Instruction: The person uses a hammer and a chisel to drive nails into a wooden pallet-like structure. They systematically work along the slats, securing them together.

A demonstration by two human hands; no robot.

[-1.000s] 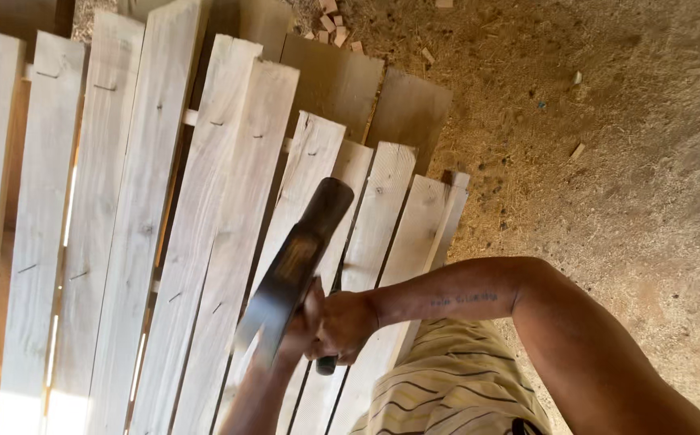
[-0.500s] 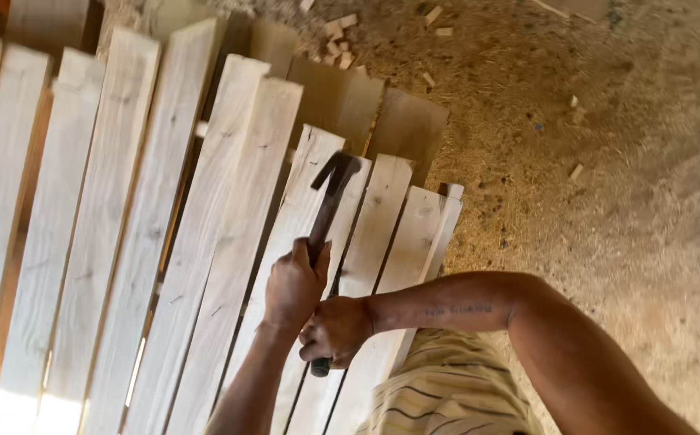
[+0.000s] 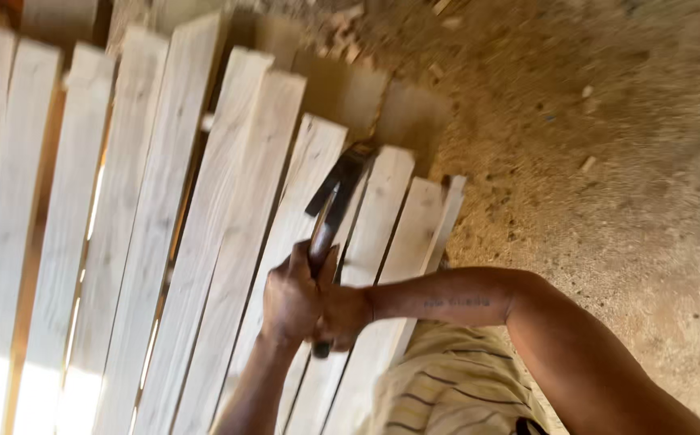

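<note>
Below me, bare sandy dirt floor (image 3: 608, 161) strewn with small wood chips (image 3: 350, 32). Strong sunlight glares at my lower left; everything else sits in warm shade.

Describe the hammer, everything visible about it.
The hammer has a dark metal head, blurred, with what looks like a claw, on a dark handle. It slants up and right over the pale wooden slats, head near the slat ends. Both hands clasp the handle low down: left hand, right hand. The handle's butt pokes out beneath them.
</note>
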